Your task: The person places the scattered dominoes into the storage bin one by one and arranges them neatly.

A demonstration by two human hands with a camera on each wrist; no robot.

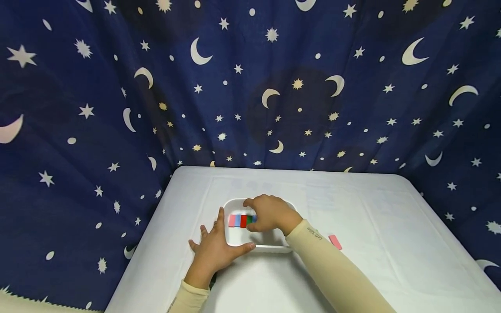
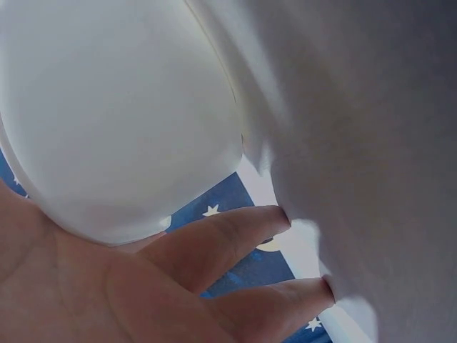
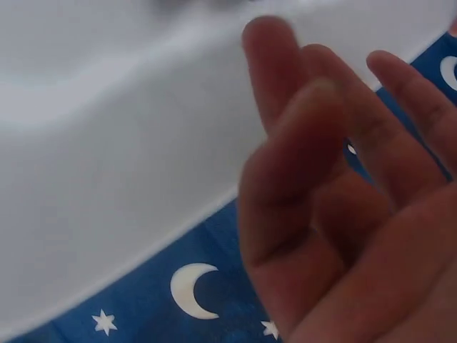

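A white tray [image 1: 258,248] with raised walls stands on the table. Inside it lies a row of flat coloured blocks: pink [image 1: 232,221], light blue [image 1: 237,221], red [image 1: 243,221], green [image 1: 249,220], then a blue one partly covered by my right hand. My left hand [image 1: 214,250] is spread around the tray's near-left corner, thumb along the front rim. In the left wrist view its straight fingers [image 2: 221,239] reach the table beside the tray [image 2: 121,121]. My right hand [image 1: 272,213] is over the tray, thumb and index finger apart, the thumb beside the row's right end. No block shows between them.
A single pink block [image 1: 335,242] lies on the white table [image 1: 375,217] to the right of the tray, near my right sleeve. A dark blue curtain [image 1: 250,100] with moons and stars hangs behind and around the table. A small dark thing [image 1: 213,280] shows by the left wrist.
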